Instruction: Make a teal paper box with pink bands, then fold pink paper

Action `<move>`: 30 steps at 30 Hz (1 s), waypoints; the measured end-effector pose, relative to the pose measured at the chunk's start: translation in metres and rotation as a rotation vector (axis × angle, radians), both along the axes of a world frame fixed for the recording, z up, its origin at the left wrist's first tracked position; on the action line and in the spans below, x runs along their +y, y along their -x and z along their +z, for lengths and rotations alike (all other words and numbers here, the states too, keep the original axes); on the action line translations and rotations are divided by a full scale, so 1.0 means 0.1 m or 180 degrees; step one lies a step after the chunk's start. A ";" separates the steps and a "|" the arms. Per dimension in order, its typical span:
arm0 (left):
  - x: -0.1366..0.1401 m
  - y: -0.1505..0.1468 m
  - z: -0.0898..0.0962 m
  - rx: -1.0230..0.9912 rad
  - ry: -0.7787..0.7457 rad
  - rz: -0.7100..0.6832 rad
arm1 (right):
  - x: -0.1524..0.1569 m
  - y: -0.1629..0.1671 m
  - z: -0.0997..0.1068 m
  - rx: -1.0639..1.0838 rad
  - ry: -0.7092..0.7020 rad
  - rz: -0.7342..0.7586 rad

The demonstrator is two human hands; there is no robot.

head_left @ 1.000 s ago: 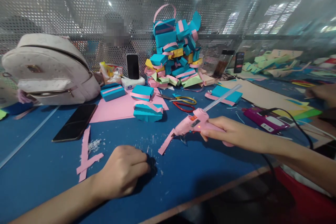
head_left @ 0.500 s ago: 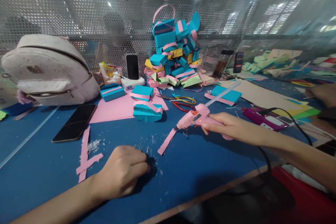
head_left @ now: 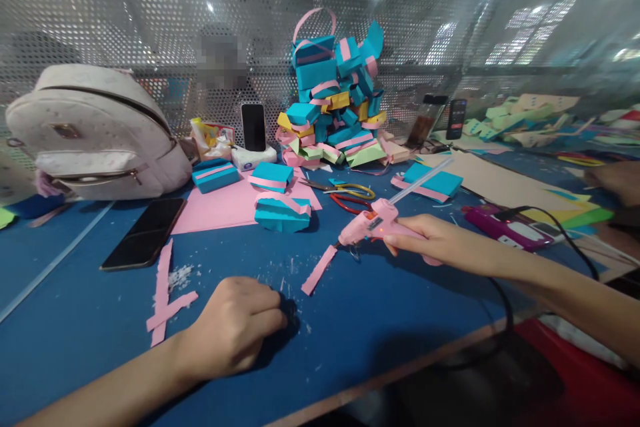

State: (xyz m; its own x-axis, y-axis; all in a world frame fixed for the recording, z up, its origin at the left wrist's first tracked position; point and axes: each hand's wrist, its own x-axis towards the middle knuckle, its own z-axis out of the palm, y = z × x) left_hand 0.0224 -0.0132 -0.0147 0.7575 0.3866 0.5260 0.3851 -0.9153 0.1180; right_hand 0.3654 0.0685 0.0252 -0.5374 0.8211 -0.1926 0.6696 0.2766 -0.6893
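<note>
My right hand (head_left: 417, 235) is wrapped around a pink hot glue gun (head_left: 377, 221), with a clear glue stick (head_left: 421, 180) sticking out of its back. The nozzle meets the upper end of a short pink paper strip (head_left: 319, 270) lying on the blue table. My left hand (head_left: 240, 323) rests closed on the tabletop, left of that strip; whatever its fingers may hold is hidden. Two crossed pink paper strips (head_left: 161, 310) lie to its left. Beyond the hands sit small blue paper boxes with pink bands, one (head_left: 283, 212) nearest the glue gun.
Scissors with red and yellow handles (head_left: 350, 195) lie behind the glue gun. A black phone (head_left: 145, 233) and a white backpack (head_left: 100, 133) are at left. A stack of paper boxes (head_left: 335, 100) stands at the back. A purple device (head_left: 505, 227) with a cable and another person's hand (head_left: 615, 180) are at right.
Almost nothing differs. The view has shifted very slightly, while both hands, the glue gun and the strip keep their places.
</note>
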 end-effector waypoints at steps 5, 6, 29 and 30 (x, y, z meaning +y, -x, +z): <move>0.01 0.00 0.01 0.0018 0.0003 0.0022 | 0.00 0.02 0.02 -0.0024 -0.0013 -0.0009; 0.00 0.00 0.01 0.0021 0.0009 0.0023 | 0.00 0.02 0.02 -0.0015 -0.0008 -0.0015; 0.00 0.00 -0.01 -0.0001 0.0046 0.0027 | 0.05 0.04 0.17 -0.0012 0.0112 0.0243; 0.01 0.00 -0.01 -0.0005 0.0049 0.0027 | 0.04 0.04 0.16 -0.0035 0.0110 0.0277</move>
